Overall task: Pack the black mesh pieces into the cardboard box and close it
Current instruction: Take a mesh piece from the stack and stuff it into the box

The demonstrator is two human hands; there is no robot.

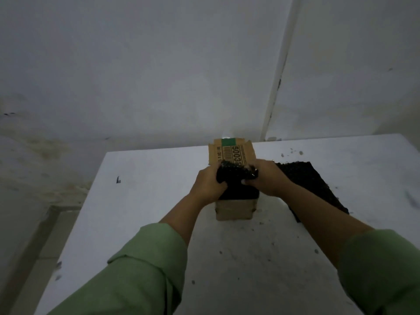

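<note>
Both hands meet over the open cardboard box [234, 209]: the left hand [210, 181] and the right hand [264, 178] are each closed around an end of a crumpled black mesh piece [236, 173], held at the box's mouth above dark mesh already inside. Green sleeves [145, 269] cover the forearms. Just right of the box, more black mesh [311, 185] lies flat on the white worktop [147, 189]. Behind the hands, the box's printed flap [230, 153] stands up.

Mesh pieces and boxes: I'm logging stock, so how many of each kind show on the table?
Black mesh piece held over the box: 1
Black mesh piece flat on the table: 1
Cardboard box: 1
Total: 3
</note>
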